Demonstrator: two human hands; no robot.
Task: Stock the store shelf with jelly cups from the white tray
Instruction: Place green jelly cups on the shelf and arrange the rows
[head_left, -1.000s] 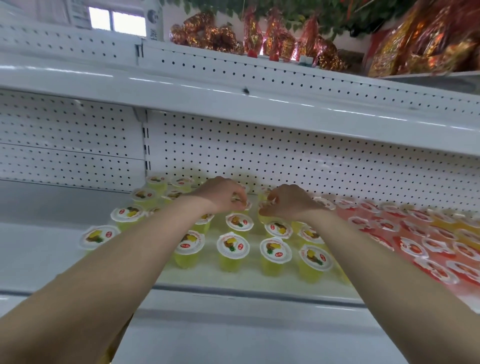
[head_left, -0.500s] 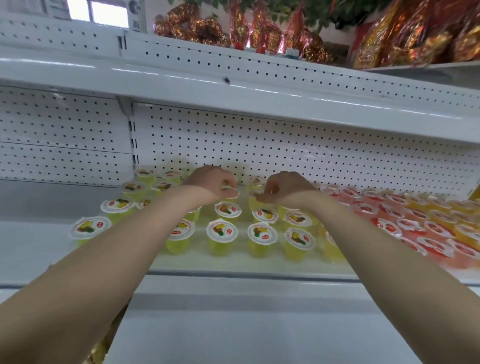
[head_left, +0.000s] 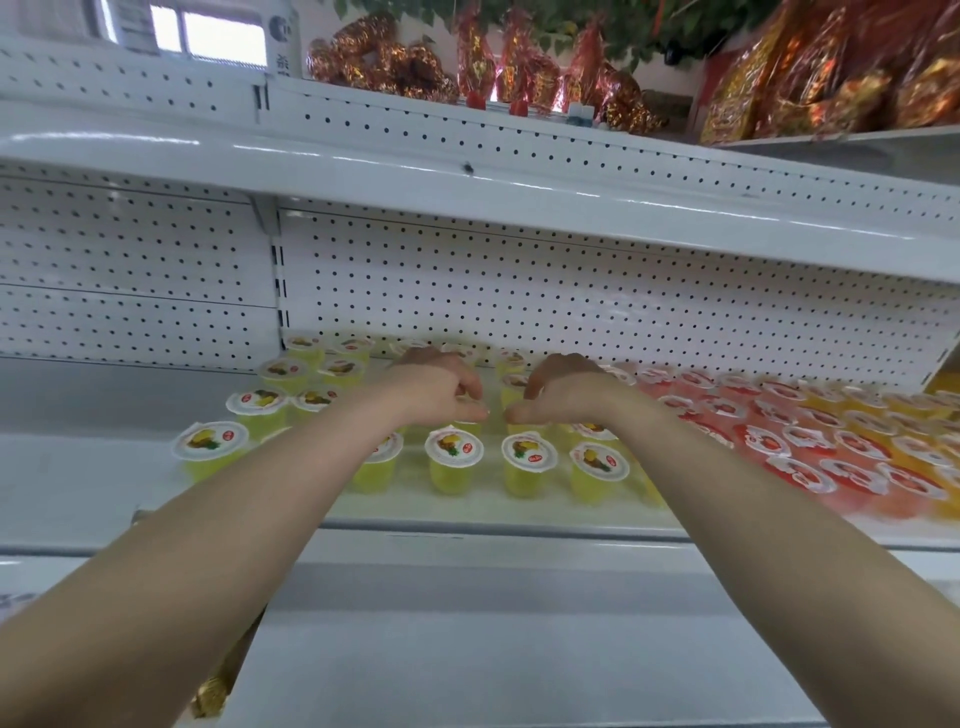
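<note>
white perforated backing (head_left: 571, 291) rose behind the store shelf (head_left: 78, 467) in the head view. an upper shelf (head_left: 363, 161) overhung it at twelve o'clock, with red-gold foil packs (head_left: 384, 62) on top. yellow jelly cups (head_left: 453, 449) stood upright in rows across the middle of the deck, lids up. red jelly cups (head_left: 763, 441) filled the stretch at three o'clock of them, with orange jelly cups (head_left: 914, 447) beyond. the white tray was not in sight.

both arms reached in from six o'clock. the left hand (head_left: 436, 389) hovered over the inner rows of the yellow block, fingers curled downward and thumb pointing to three o'clock. the right hand (head_left: 566, 392) mirrored it just beside, the thumb tips near each other. the curled fingers hid what lay beneath, so i could not tell whether either hand gripped a cup or only arched over one.

the step looked like seating or straightening cups in the inner rows. doing it well probably meant lowering each cup straight down into its gap and letting go only once the base sat flat. keeping the wrists high would let the forearms clear the front row, which seemed easiest to knock over.
</note>
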